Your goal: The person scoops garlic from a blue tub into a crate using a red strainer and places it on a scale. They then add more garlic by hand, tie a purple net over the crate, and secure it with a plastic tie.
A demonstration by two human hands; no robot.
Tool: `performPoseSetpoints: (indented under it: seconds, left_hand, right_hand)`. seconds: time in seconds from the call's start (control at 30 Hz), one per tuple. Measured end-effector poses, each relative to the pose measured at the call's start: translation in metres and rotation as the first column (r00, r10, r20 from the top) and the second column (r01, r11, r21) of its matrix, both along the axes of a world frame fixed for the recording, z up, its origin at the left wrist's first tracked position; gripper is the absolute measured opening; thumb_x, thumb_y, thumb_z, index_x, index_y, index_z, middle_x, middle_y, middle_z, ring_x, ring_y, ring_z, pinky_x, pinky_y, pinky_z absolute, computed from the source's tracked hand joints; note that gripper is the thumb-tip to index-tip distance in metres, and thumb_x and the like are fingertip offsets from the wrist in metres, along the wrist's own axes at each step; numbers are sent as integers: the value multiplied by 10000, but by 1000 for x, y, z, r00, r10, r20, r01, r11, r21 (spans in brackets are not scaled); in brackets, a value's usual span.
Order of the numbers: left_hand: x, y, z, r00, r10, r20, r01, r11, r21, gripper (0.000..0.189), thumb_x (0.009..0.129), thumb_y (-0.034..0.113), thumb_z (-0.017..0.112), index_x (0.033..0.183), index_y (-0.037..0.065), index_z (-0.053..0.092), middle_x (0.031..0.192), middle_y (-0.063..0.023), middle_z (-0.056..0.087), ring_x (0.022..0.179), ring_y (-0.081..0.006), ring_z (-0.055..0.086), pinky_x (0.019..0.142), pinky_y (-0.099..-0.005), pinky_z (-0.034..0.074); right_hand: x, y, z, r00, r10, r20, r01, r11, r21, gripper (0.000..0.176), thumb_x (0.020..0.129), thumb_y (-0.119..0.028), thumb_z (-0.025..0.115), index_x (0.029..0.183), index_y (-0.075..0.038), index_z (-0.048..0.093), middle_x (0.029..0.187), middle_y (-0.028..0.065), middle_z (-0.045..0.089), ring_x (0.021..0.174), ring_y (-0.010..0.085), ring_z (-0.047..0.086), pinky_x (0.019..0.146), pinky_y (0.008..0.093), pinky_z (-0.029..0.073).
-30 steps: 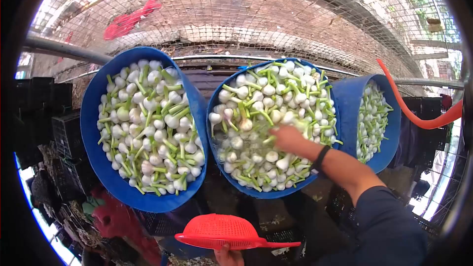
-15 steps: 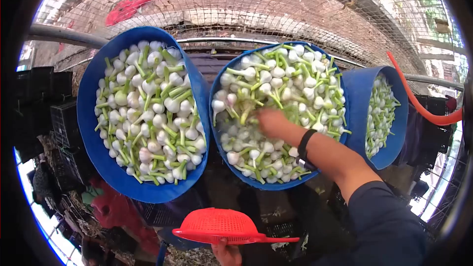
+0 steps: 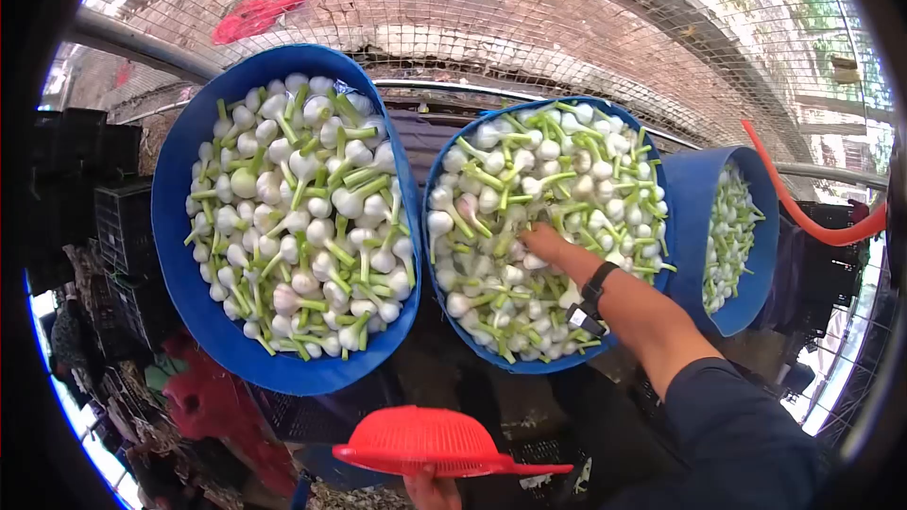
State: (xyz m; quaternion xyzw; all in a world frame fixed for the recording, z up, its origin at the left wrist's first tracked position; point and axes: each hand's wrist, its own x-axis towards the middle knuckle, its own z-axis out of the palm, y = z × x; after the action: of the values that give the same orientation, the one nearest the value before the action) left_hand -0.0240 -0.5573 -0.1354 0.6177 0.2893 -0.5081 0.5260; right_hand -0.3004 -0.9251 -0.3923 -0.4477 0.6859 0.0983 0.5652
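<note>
My left hand (image 3: 432,489) grips the rim of a red plastic colander (image 3: 425,436), held tilted with its handle pointing right, near the bottom of the view. My right hand (image 3: 543,244), with a black watch (image 3: 595,285) on the wrist, reaches into the middle blue tub (image 3: 557,366). Its fingertips are hidden among garlic bulbs (image 3: 600,170) with trimmed green stems. Cloudy water shows between the bulbs around that hand. I cannot see whether its fingers hold anything.
A larger blue tub (image 3: 165,255) full of garlic stands at the left, and another blue tub (image 3: 685,198) at the right. An orange-red hose (image 3: 803,217) curves at far right. Behind runs wire mesh (image 3: 472,0). Black crates (image 3: 123,217) stack at far left.
My right hand has moved slightly right and down within the middle tub, and its motion blur is gone. The colander stays in my left hand. The view has shifted a little.
</note>
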Motion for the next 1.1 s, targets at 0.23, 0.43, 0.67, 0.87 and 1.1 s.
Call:
performPoseSetpoints:
  seconds: [0.23, 0.43, 0.67, 0.87, 1.1]
  left_hand:
    - [0, 18, -20, 999, -18, 45, 17, 1000, 12, 478, 857, 119, 703, 1286, 92, 494, 1160, -70, 607, 939, -190, 632, 734, -292, 570]
    - [3, 28, -17, 1000, 19, -7, -20, 999, -35, 487, 854, 87, 687, 1299, 83, 489, 1200, -85, 597, 1024, -224, 624, 765, -316, 575]
    - [-6, 2, 8, 998, 6, -63, -13, 993, -117, 563, 844, -9, 645, 1365, 86, 455, 1260, -100, 582, 1135, -259, 577, 953, -423, 504]
    - [-10, -8, 17, 998, 6, -64, -13, 993, -121, 590, 830, -19, 661, 1369, 98, 452, 1258, -82, 583, 1142, -247, 574, 950, -417, 508]
    - [-4, 1, 18, 995, -4, -98, -6, 994, -106, 579, 815, -14, 674, 1345, 104, 473, 1227, -74, 600, 1107, -239, 597, 895, -383, 548]
  right_hand:
    - [50, 40, -52, 985, -162, 56, 160, 987, 32, 197, 856, -179, 660, 1009, -54, 664, 963, 51, 666, 927, 213, 602, 801, 366, 474]
    - [68, 6, -35, 409, 101, 907, -150, 988, -42, 458, 769, -40, 728, 1201, -72, 581, 1112, 37, 633, 1008, 149, 578, 889, 299, 489]
    - [40, -12, 73, 637, -536, 554, 97, 769, 632, 426, 995, -398, 457, 1195, -53, 608, 1139, 71, 651, 1018, 191, 637, 913, 349, 515]
    - [-17, -15, 84, 726, -461, 511, 87, 798, 596, 454, 1012, -434, 413, 1149, -70, 646, 1057, 64, 658, 819, 145, 634, 571, 305, 559]
    - [-48, 1, 99, 939, -136, 317, 93, 985, 146, 331, 888, -357, 594, 1028, -79, 706, 899, 97, 688, 785, 225, 657, 650, 347, 529]
